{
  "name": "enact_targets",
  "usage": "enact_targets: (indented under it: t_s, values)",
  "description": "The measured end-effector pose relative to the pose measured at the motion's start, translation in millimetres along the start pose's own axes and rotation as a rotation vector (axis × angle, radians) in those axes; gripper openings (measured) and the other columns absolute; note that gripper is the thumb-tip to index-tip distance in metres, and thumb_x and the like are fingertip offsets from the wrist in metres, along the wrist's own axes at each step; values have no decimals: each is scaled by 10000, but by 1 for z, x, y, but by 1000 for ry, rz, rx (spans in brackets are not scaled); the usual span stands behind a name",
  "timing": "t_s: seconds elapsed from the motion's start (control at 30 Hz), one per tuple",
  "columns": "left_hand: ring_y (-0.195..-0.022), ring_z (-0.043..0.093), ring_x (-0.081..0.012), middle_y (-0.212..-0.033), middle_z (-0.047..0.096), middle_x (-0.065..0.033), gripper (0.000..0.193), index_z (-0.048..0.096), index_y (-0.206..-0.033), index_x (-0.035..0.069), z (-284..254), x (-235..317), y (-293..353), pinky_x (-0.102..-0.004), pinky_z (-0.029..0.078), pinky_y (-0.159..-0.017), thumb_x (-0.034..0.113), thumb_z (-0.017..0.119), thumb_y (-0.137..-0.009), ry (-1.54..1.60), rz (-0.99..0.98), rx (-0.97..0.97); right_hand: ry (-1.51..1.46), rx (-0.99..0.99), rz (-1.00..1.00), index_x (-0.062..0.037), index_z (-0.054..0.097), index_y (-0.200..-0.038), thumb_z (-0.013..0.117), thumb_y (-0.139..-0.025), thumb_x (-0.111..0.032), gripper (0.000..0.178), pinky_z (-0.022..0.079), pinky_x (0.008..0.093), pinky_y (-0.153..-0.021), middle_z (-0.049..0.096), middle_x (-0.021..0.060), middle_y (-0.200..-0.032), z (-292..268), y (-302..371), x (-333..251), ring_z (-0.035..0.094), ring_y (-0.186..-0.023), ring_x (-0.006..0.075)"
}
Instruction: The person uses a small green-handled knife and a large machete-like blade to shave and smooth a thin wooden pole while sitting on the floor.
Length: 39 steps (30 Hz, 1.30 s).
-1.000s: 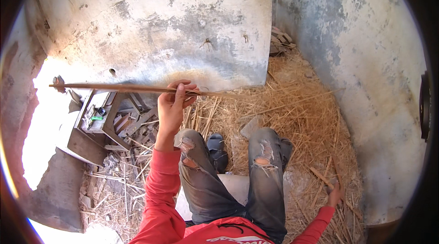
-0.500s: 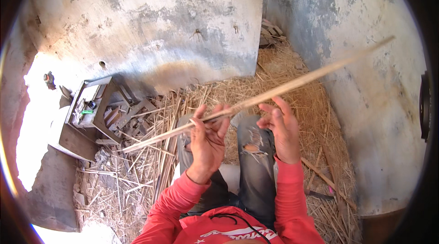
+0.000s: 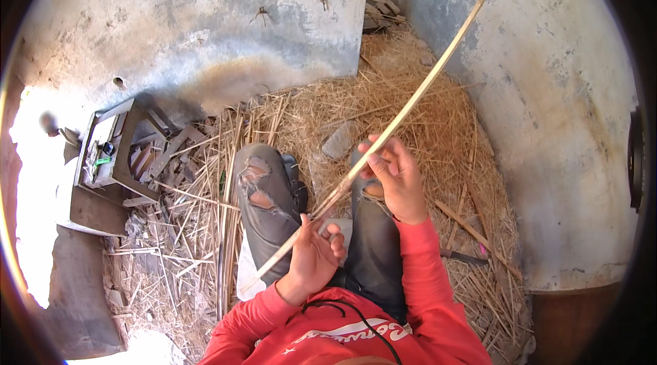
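A long, thin, pale wooden strip, like split bamboo, slants across my lap from low left to high right. It has a brownish, rough patch near its middle. My right hand pinches it above that patch, between thumb and fingers, over my right knee. Lower down, my left hand is closed at the strip with its fingers curled and the thumb across it. The strip's lower end sticks out past the left hand, above my left thigh.
Straw-like shavings cover the floor, with loose strips heaped at the left. A small wooden table with small items stands at the left. At the right lie a dark flat bar and a stick. Worn walls enclose the space.
The strip has swung steeper, its far end moving up and leftward, its near end down toward me. My right hand has closed on it; my left hand has moved lower.
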<state>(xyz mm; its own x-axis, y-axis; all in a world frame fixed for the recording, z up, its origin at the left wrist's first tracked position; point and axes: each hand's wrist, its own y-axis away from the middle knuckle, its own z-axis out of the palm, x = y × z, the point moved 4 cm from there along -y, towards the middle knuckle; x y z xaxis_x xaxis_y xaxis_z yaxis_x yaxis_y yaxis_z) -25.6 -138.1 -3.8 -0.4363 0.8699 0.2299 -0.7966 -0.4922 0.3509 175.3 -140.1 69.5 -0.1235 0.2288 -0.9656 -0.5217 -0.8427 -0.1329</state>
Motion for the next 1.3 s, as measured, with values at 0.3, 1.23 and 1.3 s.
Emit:
enact_targets:
  t_s: [0.3,1.23,1.3]
  values:
    - [-814,601,-172,-938,651,-125,382,557,-1285,-61,0,34,60,-315,470,-801,215,568,-1022,-1445,1291,101,-79,51,36,38,537,-1319,656,-1018,-101,352,541,253,-659,743,156,-983,-18,-2,2,663,-698,123]
    - [-596,549,-39,-732,647,-6,427,589,-1431,10,-67,12,-1,-193,460,-566,223,620,-1062,-1124,100,148,280,936,409,18,570,-1289,668,-953,-90,366,486,234,-551,690,69,-859,-301,200,272,620,-631,106]
    - [-781,637,-73,-875,690,-50,396,552,-1418,-13,-65,16,-8,-208,529,-691,205,560,-1087,-1094,0,68,210,1008,526,16,589,-1247,688,-928,-88,350,490,234,-561,692,75,-880,-315,230,319,632,-651,117]
